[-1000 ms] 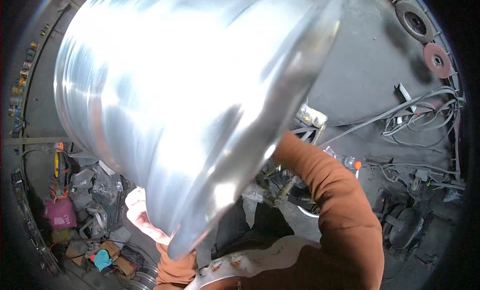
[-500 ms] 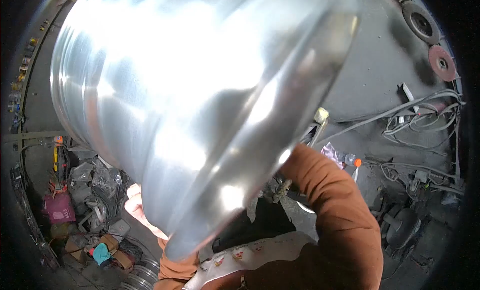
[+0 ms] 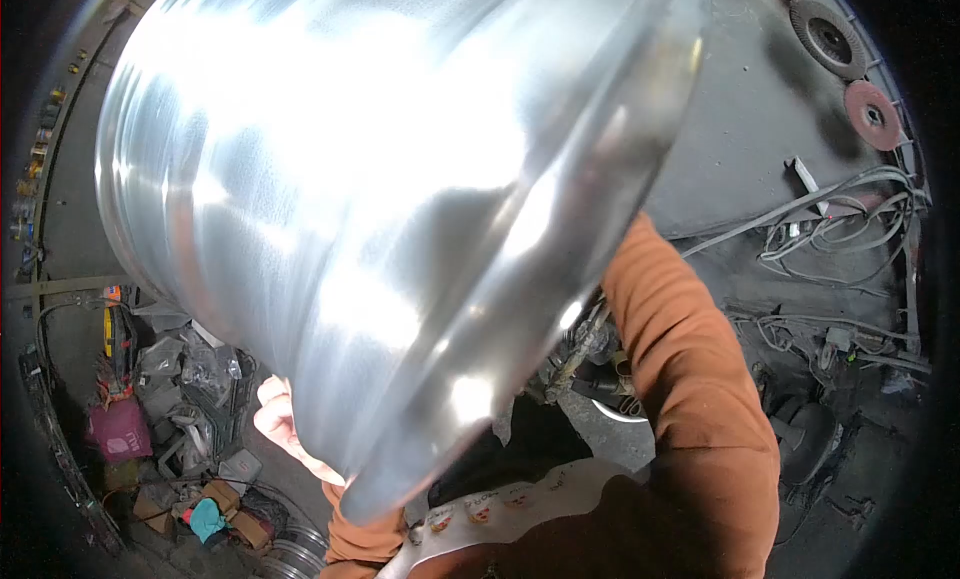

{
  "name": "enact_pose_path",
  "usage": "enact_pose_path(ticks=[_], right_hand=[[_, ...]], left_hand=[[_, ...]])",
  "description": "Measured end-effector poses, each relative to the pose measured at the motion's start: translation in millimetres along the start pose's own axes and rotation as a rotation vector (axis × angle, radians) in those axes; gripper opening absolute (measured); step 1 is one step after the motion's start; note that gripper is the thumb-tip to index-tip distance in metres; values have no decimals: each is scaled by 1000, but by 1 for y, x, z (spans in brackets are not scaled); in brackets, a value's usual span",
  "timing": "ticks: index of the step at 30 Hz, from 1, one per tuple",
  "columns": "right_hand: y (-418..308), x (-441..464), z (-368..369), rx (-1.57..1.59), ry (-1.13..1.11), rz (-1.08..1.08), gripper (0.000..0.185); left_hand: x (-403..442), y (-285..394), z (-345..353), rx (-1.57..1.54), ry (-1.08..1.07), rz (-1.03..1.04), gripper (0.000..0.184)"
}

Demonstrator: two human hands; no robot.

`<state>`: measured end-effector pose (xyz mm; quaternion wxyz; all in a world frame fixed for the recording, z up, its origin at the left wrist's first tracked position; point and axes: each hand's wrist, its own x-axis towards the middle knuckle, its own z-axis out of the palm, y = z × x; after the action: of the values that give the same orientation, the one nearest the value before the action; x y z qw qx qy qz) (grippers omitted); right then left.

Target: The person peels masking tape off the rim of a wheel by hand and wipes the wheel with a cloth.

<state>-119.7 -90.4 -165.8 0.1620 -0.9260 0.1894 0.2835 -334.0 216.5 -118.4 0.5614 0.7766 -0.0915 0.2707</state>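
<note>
**Wheel rim barely shifted**

The shiny rim loomed towards eleven o'clock, nearly where it had just been, suggesting steady handling. The left hand gripped its edge at eight; beyond the brown sleeve at four, I couldn't tell the hidden right hand's state.

Floor: grey
Left: pink bag, clear plastic bags
Near left: cardboard pieces, ridged metal rings
Right: tangled grey cables, some partly in shadow
</note>
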Motion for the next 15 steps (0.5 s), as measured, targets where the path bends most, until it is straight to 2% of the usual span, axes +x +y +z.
enact_pose_path(ticks=[2,4,5,7,9,11,12,14,15], right_hand=[[11,-7,2,-741,1144,-842,46],[6,-28,33,-243,213,-256,44],[19,44,154,-332,245,-487,43],[14,-55,191,-117,442,-981,44],[22,-40,223,117,431,-1301,45],[26,-19,142,-358,209,-776,45],[32,-10,91,-356,205,-596,46],[69,25,45,-554,547,-565,45],[77,34,58,-652,711,-642,45]], left_hand=[[-1,2,0,11,-4,4,68],[0,1,-1,20,-12,4,68],[0,0,-4,16,-15,6,68],[-1,-1,-5,31,-22,14,69],[-1,0,-2,49,-20,14,69],[-1,2,-1,87,-39,24,69],[0,3,-2,130,-63,37,70],[6,9,-10,274,-181,89,70],[11,9,-20,363,-335,167,70]])
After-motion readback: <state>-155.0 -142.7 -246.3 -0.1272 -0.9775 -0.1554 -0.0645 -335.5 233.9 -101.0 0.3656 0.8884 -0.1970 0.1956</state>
